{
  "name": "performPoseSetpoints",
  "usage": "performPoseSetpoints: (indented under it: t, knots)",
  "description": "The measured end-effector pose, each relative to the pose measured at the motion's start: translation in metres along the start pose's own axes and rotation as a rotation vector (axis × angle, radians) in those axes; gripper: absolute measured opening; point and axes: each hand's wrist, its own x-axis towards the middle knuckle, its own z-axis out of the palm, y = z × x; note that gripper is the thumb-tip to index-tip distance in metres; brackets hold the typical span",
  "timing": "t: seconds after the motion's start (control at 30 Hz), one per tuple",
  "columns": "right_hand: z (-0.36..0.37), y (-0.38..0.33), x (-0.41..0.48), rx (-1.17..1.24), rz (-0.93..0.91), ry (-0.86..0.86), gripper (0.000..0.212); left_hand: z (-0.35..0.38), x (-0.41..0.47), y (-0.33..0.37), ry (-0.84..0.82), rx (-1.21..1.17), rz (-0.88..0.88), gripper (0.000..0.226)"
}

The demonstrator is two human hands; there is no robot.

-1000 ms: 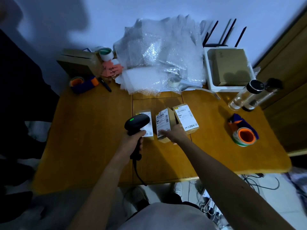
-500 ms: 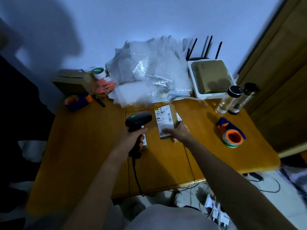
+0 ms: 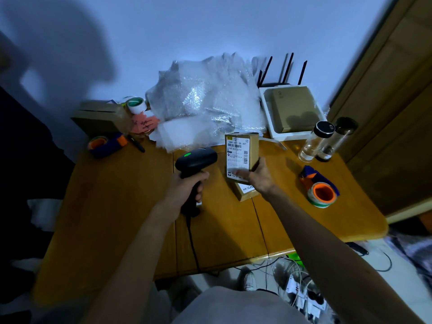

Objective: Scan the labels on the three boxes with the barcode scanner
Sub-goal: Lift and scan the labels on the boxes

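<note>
Left grip (image 3: pixel 187 187): I have it wrapped tight round the barcode scanner (image 3: pixel 196 160) handle, green light showing.
Right grip (image 3: pixel 258 176): pinching the lifted box (image 3: pixel 242 155), label facing me, above the bench (image 3: pixel 117 206).
Second box (image 3: pixel 245 191): lying beneath it.
Third box: I cannot see it.
Advice: I'd aim squarely at the barcode, thumb clear.

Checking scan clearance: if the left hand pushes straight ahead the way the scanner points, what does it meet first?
Probably the bubble wrap behind; the left hand aims the scanner up-table, left of the held box. Depth unclear.
</note>
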Motion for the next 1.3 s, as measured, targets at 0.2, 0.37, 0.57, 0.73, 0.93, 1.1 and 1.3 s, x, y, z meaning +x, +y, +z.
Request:
performPoseSetpoints:
  t: [0.2, 0.37, 0.57, 0.73, 0.93, 1.1, 1.3]
  knots:
    - [-0.004, 0.004, -0.005, 0.016, -0.028, -0.028, 0.062, 0.001, 0.005, -0.009, -0.005, 0.004, 0.006, 0.019]
    - [-0.004, 0.000, -0.011, 0.014, -0.041, -0.043, 0.048, 0.002, 0.006, -0.013, -0.015, 0.004, -0.018, 0.021]
    - [-0.003, -0.003, -0.014, 0.028, -0.022, -0.036, 0.050, 0.003, 0.005, -0.012, -0.017, 0.004, -0.013, 0.017]
    - [-0.002, 0.000, -0.014, 0.033, -0.043, -0.042, 0.049, 0.002, 0.004, -0.014, -0.020, 0.026, -0.012, 0.016]
    - [-0.001, 0.005, -0.011, 0.029, -0.019, -0.033, 0.068, 0.000, 0.002, -0.015, -0.020, 0.030, 0.010, 0.013]
    - [0.001, 0.004, -0.011, 0.052, -0.004, -0.042, 0.062, -0.002, 0.000, -0.015, 0.000, 0.028, 0.015, 0.015]
    - [0.004, 0.007, -0.009, 0.018, -0.043, -0.084, 0.047, -0.002, -0.004, -0.012, -0.006, 0.005, 0.025, 0.010]
